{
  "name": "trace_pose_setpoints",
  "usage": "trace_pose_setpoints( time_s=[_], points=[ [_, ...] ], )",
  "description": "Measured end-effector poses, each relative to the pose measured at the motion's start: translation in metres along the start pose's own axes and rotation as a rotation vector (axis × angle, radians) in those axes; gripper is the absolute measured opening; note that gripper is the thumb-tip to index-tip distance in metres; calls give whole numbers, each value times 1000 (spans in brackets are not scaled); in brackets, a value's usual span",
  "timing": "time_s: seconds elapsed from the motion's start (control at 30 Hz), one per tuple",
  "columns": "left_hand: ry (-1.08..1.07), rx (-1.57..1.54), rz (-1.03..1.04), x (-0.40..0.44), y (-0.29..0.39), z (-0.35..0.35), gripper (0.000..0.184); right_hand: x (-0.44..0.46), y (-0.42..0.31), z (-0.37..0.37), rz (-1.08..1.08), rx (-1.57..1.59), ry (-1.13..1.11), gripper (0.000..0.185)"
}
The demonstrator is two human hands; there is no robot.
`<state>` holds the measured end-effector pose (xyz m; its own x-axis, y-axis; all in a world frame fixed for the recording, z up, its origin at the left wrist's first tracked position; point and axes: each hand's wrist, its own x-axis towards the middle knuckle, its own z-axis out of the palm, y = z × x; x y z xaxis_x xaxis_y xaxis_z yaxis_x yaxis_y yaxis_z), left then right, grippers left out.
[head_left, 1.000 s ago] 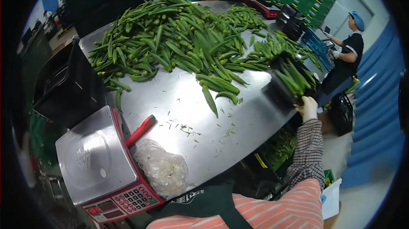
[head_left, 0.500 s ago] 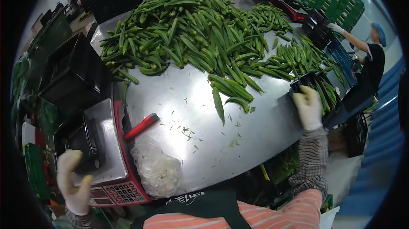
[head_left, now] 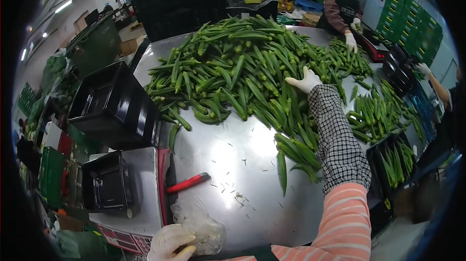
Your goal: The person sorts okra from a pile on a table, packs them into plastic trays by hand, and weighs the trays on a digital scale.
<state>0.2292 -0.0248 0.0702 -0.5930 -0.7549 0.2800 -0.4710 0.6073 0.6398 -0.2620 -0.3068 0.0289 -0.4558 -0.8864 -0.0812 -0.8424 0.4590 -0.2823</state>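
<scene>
My right hand (head_left: 307,81), in a whitish glove, reaches over the big heap of okra (head_left: 228,62). Its thumb and forefinger are spread, and nothing shows between them. My left hand (head_left: 171,242), gloved too, is beside a crumpled clear plastic bag (head_left: 201,227) at the table's near edge. Its fingers are loosely bent, with a gap to the thumb and no object visible in them; whether it touches the bag I cannot tell. A black tray without okra (head_left: 107,181) sits on the red-framed scale (head_left: 143,183). Okra fills part of another black tray (head_left: 376,164) at the right edge.
A red-handled knife (head_left: 189,183) lies beside the scale. Stacked black trays (head_left: 114,105) stand behind it. Loose trimmings dot the metal table (head_left: 252,202). Across the table, a person (head_left: 342,3) in gloves handles okra near a second red scale (head_left: 374,47). Another person's arm (head_left: 434,86) reaches in from the right.
My right hand has left the okra-filled tray at the right and now extends over the heap. My left hand has moved from beside the scale tray toward the plastic bag. The view has shifted.
</scene>
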Motion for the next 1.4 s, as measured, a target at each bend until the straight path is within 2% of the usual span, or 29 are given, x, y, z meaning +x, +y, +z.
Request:
trace_pose_setpoints(
  time_s=[0.13, 0.23, 0.3, 0.37, 0.43, 0.5, 0.53, 0.63, 0.7, 0.73, 0.8, 0.83, 0.87, 0.9, 0.97, 1.03, 1.1, 1.17, 1.2, 1.3, 1.33, 1.4],
  points=[
    [14, -38, 7, 3, -2, 5, 28, -3, -24, 1, 2, -20, -48, 104],
    [9, -74, 43, 9, 2, 8, 28, -12, -21, 20, -92, -120, -81, 98],
    [-15, -112, 66, 11, 3, 11, 29, -25, -27, 30, -209, -144, -210, 96],
    [-60, -162, 77, 11, -4, 20, 32, -56, -42, 35, -305, -163, -196, 89],
    [-57, -152, 97, 10, 0, 27, 27, -84, -55, 37, -438, -23, -305, 86],
    [-72, -137, 102, 6, 2, 36, 27, -122, -71, 39, -566, -248, -263, 85],
    [-72, -182, 97, 4, 2, 40, 25, -134, -68, 40, -615, -214, -301, 84],
    [-102, -272, 77, -4, -1, 46, 24, -167, -64, 23, -790, -357, -541, 83],
    [-105, -260, 68, -5, -2, 47, 23, -153, -58, 16, -779, 31, -646, 79],
    [-107, -255, 63, -5, -3, 47, 23, -145, -62, 5, -760, 148, -536, 68],
    [-104, -241, 81, -3, -4, 47, 24, -122, -72, -3, -490, 152, -248, 48],
    [-98, -229, 93, -1, -5, 46, 24, -103, -77, 4, -353, 88, -155, 45],
    [-81, -248, 100, 0, -6, 46, 24, -84, -80, 13, -303, 93, -85, 43],
    [-85, -269, 60, 3, -4, 43, 25, -69, -85, 19, -248, 53, -78, 44],
    [10, -284, 130, 3, -2, 42, 27, -45, -99, 33, -137, -24, -72, 44],
    [6, -295, 97, 1, -10, 45, 26, -32, -109, 40, -52, 14, -60, 45],
    [-24, -282, 48, -2, -12, 46, 26, -28, -111, 47, -104, 42, -29, 40],
    [-76, -242, -2, 1, -10, 44, 26, -29, -108, 48, -78, 95, -75, 38],
    [-100, -221, -19, 2, -9, 44, 26, -28, -104, 53, -134, 73, -18, 31],
    [-93, -276, 16, 0, -7, 47, 26, -32, -76, 53, -136, 393, -330, 24],
    [-95, -286, 35, -1, -8, 49, 26, -57, -70, 36, -84, 619, -372, 23],
    [-110, -313, 73, -5, -10, 54, 25, -98, -38, 7, -117, 840, -402, 22]
  ],
)
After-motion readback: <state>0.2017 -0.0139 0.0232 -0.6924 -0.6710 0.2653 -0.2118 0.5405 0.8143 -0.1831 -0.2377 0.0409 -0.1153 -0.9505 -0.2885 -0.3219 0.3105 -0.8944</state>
